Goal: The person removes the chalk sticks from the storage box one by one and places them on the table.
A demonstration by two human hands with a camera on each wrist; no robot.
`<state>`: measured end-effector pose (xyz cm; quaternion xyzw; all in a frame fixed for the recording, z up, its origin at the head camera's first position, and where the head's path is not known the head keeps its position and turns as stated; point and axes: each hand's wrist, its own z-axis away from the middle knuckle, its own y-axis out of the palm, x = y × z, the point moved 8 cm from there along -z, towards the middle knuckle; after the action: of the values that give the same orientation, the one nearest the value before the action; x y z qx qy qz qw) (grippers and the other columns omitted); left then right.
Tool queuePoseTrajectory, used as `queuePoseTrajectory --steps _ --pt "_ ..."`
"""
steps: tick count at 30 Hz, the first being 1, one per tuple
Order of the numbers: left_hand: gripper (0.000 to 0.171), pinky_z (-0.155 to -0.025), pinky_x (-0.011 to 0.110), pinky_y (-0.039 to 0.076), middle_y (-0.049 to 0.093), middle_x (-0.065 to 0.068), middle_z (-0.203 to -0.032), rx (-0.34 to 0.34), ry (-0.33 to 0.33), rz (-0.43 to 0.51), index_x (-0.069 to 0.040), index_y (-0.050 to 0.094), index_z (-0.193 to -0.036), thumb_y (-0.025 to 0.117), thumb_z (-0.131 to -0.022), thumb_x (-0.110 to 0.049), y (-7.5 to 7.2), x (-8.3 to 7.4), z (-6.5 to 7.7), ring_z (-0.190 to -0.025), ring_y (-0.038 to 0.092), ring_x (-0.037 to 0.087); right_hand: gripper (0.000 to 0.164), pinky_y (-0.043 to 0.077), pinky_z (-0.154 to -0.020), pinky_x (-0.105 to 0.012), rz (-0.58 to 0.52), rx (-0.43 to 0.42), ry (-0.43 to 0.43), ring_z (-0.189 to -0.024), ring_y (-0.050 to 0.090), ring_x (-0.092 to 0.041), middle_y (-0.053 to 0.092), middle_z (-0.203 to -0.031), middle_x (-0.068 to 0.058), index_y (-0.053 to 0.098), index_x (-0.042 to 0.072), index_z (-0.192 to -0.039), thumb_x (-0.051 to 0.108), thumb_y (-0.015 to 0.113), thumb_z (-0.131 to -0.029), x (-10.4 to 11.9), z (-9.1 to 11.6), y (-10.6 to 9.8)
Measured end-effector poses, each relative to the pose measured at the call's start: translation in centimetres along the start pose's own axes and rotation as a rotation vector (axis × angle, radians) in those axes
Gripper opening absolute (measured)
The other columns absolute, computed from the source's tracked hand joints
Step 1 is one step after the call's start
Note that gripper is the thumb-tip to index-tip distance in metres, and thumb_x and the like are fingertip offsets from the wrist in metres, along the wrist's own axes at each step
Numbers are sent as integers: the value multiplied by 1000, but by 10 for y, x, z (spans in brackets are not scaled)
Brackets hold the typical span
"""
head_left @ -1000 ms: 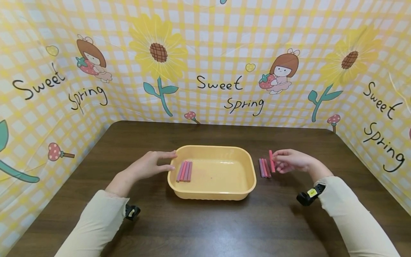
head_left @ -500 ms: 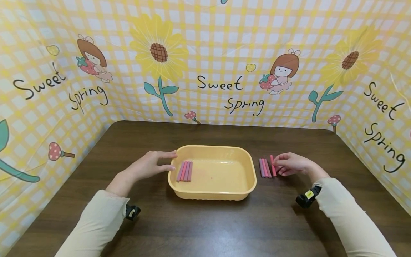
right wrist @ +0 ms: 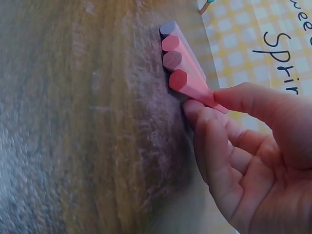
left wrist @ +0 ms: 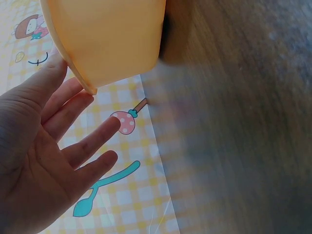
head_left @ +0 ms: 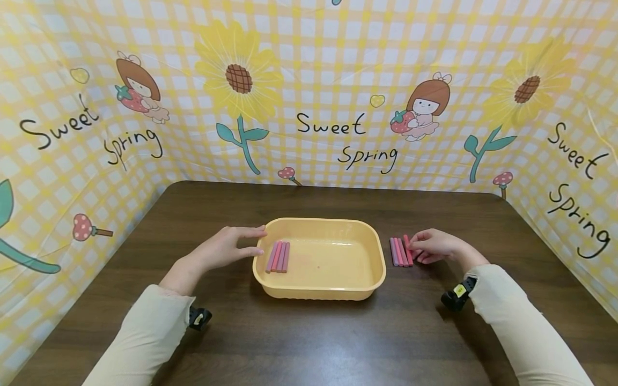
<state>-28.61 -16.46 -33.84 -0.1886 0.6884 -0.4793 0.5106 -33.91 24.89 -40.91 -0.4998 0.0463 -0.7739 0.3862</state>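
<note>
My right hand (head_left: 432, 245) pinches a red hexagonal stick (right wrist: 187, 87) by its side between thumb and forefinger. It stands alongside a row of similar sticks (head_left: 397, 252) in lilac, pink and mauve, lying on the table right of the tray. In the right wrist view their flat six-sided ends face the camera. My left hand (head_left: 227, 246) touches the left rim of the yellow tray (head_left: 318, 290) with thumb and forefinger, the other fingers spread loosely below it in the left wrist view. Several pink and mauve sticks (head_left: 278, 257) lie side by side in the tray's left end.
The dark brown wooden table (head_left: 309, 343) carries the tray in its middle. A yellow checked cloth (head_left: 318, 96) with printed flowers surrounds its back and sides. Each wrist wears a black camera, such as the right wrist camera (head_left: 458, 295).
My right hand has lowered the red stick and shifted it left, up against the row beside the tray. The left hand and the tray have stayed in place.
</note>
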Motion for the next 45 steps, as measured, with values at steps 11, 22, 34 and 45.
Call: queuePoseTrajectory --steps 11,22,34,45 --pt "50 -107 51 37 48 13 -140 -5 2 7 -5 54 -131 66 -86 -26 -1 1 0 -130 46 33 27 53 -60 -18 17 3 -9 -63 55 -5 61 -76 3 54 -4 -107 20 53 -95 2 0 2" --pt "50 -107 52 37 47 13 -141 -1 -6 7 -6 54 -131 66 -87 -26 0 1 1 -130 45 34 26 54 -63 -20 37 -35 -29 -66 57 -7 63 -79 1 56 -4 -106 19 52 -95 9 5 -3" --pt "51 -106 52 38 47 12 -141 -1 -3 5 -6 54 -131 66 -86 -26 0 2 1 -130 46 33 40 54 -69 -25 87 -53 -108 -72 57 -10 60 -83 -1 52 -5 -116 29 54 -94 52 11 -1" --pt "50 -106 51 38 48 13 -140 -3 7 10 -5 54 -131 66 -86 -25 0 0 1 -129 46 33 41 56 -74 -33 116 -41 -221 -73 60 -11 66 -91 -10 55 -4 -112 31 58 -92 102 18 10"
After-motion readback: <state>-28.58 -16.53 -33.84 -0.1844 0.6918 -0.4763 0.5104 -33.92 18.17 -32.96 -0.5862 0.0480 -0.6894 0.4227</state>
